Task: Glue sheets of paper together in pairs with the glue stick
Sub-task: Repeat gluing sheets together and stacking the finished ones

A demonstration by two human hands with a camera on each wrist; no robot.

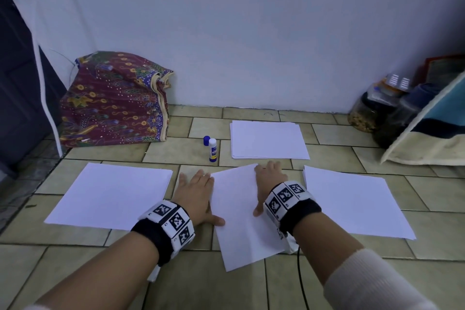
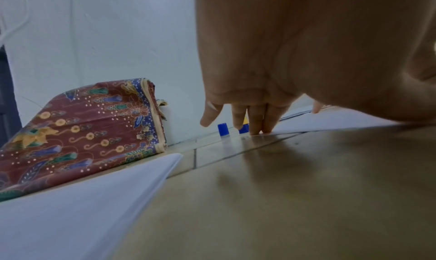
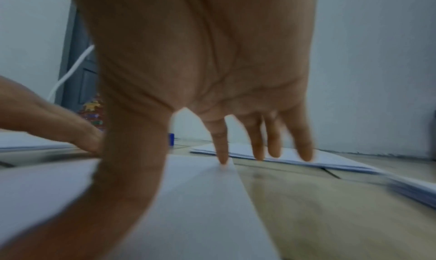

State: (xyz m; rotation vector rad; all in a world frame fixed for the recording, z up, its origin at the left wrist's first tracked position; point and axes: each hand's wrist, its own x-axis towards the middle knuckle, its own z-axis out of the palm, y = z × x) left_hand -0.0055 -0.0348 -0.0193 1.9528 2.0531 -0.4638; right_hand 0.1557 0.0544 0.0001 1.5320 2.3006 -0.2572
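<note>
Both hands flat on the middle sheet (image 1: 241, 214) — grips released

Glue stick (image 1: 212, 150) stands just beyond, uncapped — nearer the left hand (image 1: 195, 194) than the right hand (image 1: 268, 184).

We've got a white sheet (image 1: 241, 211) skewed flat on the floor between white stacks left (image 1: 110, 194), right (image 1: 352, 199) and far (image 1: 268, 139); glue stick (image 1: 212, 150) upright, blue cap (image 1: 206, 140) beside it.

Floor is beige glazed ceramic tile (image 1: 191, 151), a bit glossy, you can see reflections in the left wrist view. The white paper sheets (image 1: 241, 214) look matt and smooth. Small white and blue plastic glue stick (image 1: 212, 150), slight sheen. The maroon floral batik cloth bundle (image 1: 113, 103) is soft, matt fabric.
</note>
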